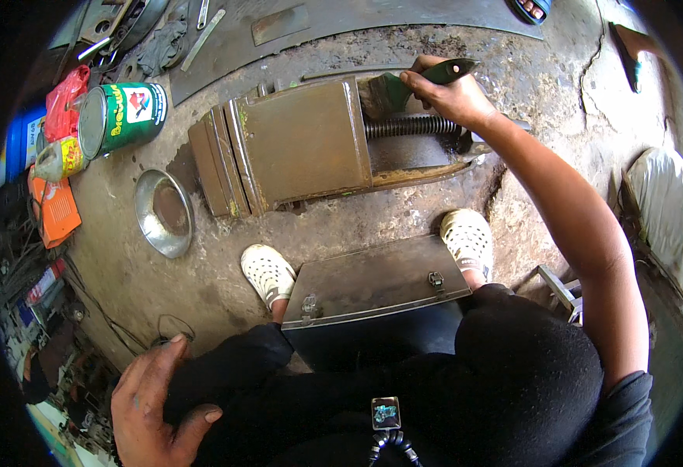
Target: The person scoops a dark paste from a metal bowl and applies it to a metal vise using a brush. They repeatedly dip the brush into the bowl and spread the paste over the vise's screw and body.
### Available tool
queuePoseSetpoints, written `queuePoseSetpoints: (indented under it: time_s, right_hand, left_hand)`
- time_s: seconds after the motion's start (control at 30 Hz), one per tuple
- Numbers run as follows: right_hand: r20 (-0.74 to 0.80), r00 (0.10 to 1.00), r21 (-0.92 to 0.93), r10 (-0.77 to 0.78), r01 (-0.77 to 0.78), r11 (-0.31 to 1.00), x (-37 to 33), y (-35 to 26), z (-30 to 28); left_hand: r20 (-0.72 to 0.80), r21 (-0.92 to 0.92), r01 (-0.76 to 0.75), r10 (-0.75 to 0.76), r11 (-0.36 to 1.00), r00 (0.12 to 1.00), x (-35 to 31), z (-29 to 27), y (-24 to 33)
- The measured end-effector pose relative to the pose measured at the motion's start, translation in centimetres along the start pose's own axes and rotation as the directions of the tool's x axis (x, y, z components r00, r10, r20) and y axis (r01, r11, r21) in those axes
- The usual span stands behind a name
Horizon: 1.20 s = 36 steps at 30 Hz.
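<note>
My right hand (450, 97) reaches forward and grips a paintbrush (415, 82) with a green handle and green-stained bristles. The bristles touch the far end of a large rusty bench vise (302, 144) that lies on the concrete floor, just above its threaded screw (411, 126). My left hand (151, 405) rests flat on my left knee, fingers apart, holding nothing. I sit with a grey metal box (376, 284) between my feet, which wear white perforated clogs (267, 272).
A green paint can (120, 117) lies on its side at the left, beside a small yellow bottle (60, 159), red bag and orange object. A shallow steel bowl (164, 212) sits near the vise. Metal sheet and scrap tools lie at the back.
</note>
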State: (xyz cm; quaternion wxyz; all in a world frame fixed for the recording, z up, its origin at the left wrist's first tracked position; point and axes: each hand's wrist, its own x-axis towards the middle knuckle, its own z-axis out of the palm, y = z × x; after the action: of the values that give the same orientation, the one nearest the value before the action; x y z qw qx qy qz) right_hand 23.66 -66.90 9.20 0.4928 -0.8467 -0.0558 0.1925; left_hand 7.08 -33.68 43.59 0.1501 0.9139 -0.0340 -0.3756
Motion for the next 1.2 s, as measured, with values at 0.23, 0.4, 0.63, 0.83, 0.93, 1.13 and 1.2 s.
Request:
queuePoseSetpoints:
  time_s: [0.23,0.4,0.63,0.83,0.93,1.13,1.2]
  right_hand:
    - [0.196,0.98,-0.144,-0.04,0.069,0.987,1.2,-0.5,-3.6]
    - [0.401,0.914,-0.201,-0.06,0.152,0.968,3.2,-2.1,-5.1]
    - [0.66,0.746,-0.262,0.09,0.116,0.958,7.7,-2.5,-3.7]
    - [0.616,0.752,-0.386,0.235,0.028,0.922,6.6,-0.6,-7.3]
    - [0.548,0.749,-0.494,0.372,-0.069,0.867,6.5,0.0,-8.8]
    - [0.536,0.741,-0.605,0.403,0.005,0.796,7.9,-2.5,-6.7]
    - [0.575,0.736,-0.598,0.358,0.08,0.797,8.4,-3.8,-4.1]
  left_hand:
    - [0.043,0.044,0.017,-0.019,0.999,0.999,0.2,-0.1,0.4]
    - [0.026,0.016,-0.003,0.002,1.0,1.0,0.4,0.1,0.5]
    - [0.043,0.029,0.025,-0.026,0.999,0.999,1.2,0.1,1.5]
    - [0.022,0.027,0.048,-0.049,0.998,0.999,1.0,0.1,1.3]
    - [0.033,0.022,0.039,-0.04,0.999,0.999,0.8,0.2,0.8]
    - [0.04,-0.004,0.05,-0.05,0.999,0.998,0.5,-0.1,0.3]
    - [0.046,0.019,0.048,-0.048,0.999,0.998,0.5,-0.1,0.3]
